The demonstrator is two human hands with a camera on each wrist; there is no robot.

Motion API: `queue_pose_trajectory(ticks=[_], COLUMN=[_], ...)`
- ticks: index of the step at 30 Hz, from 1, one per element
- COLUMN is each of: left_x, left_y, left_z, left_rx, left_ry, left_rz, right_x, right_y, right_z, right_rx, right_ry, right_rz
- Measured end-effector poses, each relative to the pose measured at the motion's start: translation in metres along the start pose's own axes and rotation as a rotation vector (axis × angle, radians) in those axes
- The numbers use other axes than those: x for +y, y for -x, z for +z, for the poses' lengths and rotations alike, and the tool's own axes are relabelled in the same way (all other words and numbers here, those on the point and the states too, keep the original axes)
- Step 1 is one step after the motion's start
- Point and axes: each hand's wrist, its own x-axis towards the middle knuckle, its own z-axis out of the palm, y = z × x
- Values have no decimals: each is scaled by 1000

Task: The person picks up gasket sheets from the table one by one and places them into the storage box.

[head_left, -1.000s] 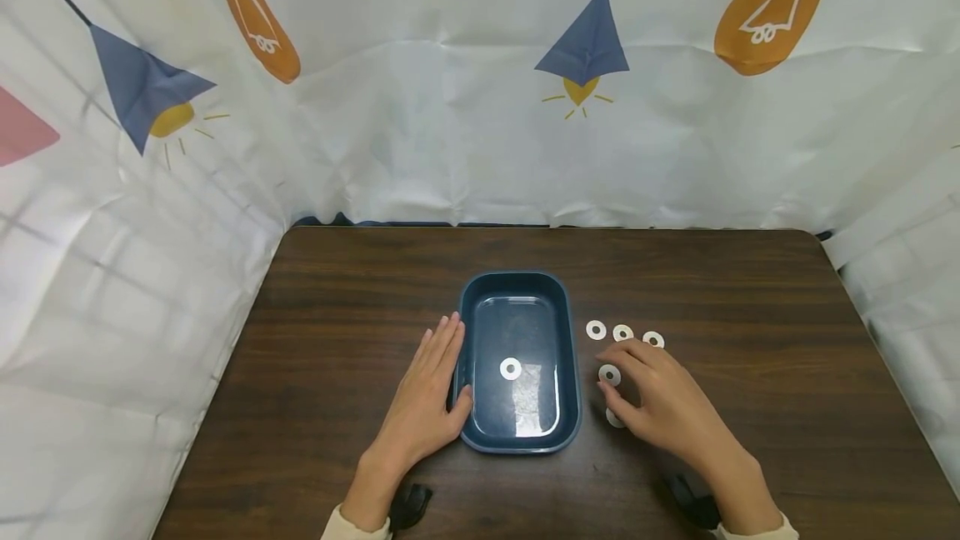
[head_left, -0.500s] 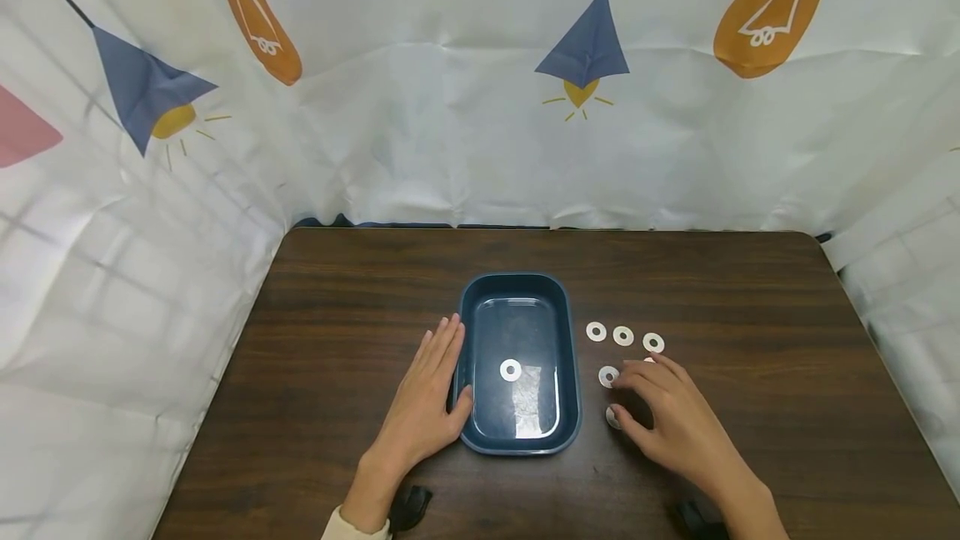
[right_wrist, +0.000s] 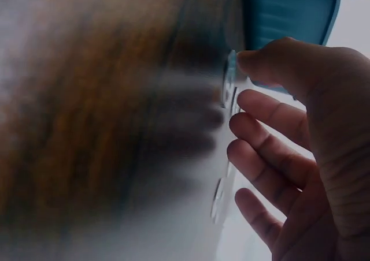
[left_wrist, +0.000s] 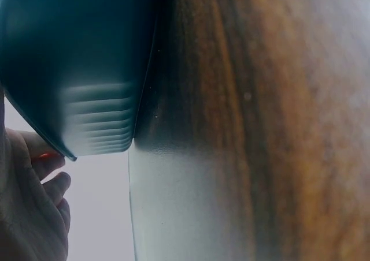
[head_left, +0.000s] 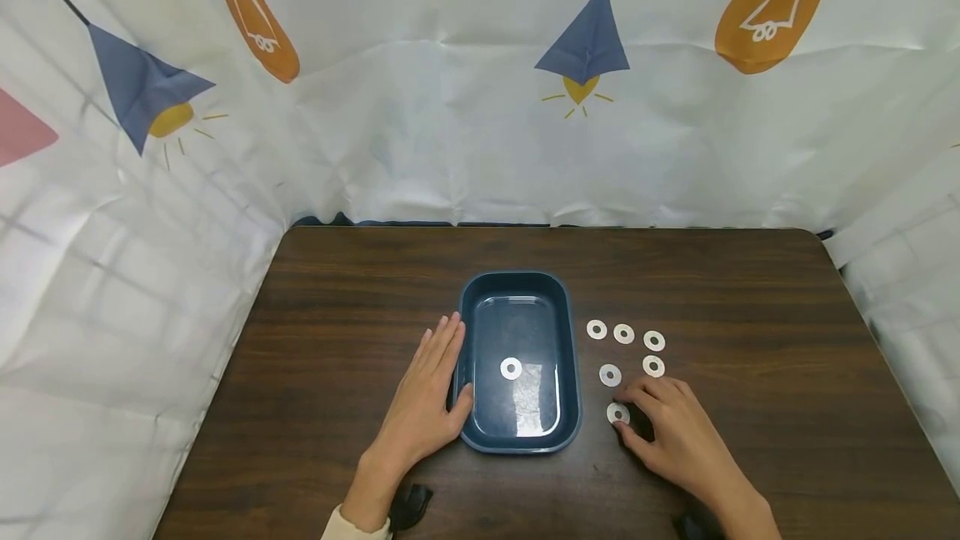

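Drawn back toward me since a second ago, my right hand (head_left: 675, 432) now sets thumb and fingertips around the nearest washer (head_left: 618, 413), which lies flat on the table (head_left: 337, 290) just right of the blue tray (head_left: 465, 315). Five other washers (head_left: 624, 333) lie uncovered beyond. My left hand (head_left: 423, 407) stays flat, fingers straight against the tray's left wall.

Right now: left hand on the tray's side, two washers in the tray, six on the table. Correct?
Not quite. The head view shows one washer in the tray, not two. The left hand does rest against the tray's side, and six washers lie on the table.
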Motion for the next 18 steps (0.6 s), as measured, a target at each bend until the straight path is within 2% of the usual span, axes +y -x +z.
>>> queue_pose_trajectory(ticks=[12,18], left_x=[-2,-2], left_y=[-1,-1], left_z=[1,2], left_rx=[35,27], left_ry=[5,9], left_rz=[47,38], right_x=[0,-1], right_y=[1,0], right_z=[1,1], right_rx=[0,-24], right_ry=[38,41], right_rz=[-34,-15])
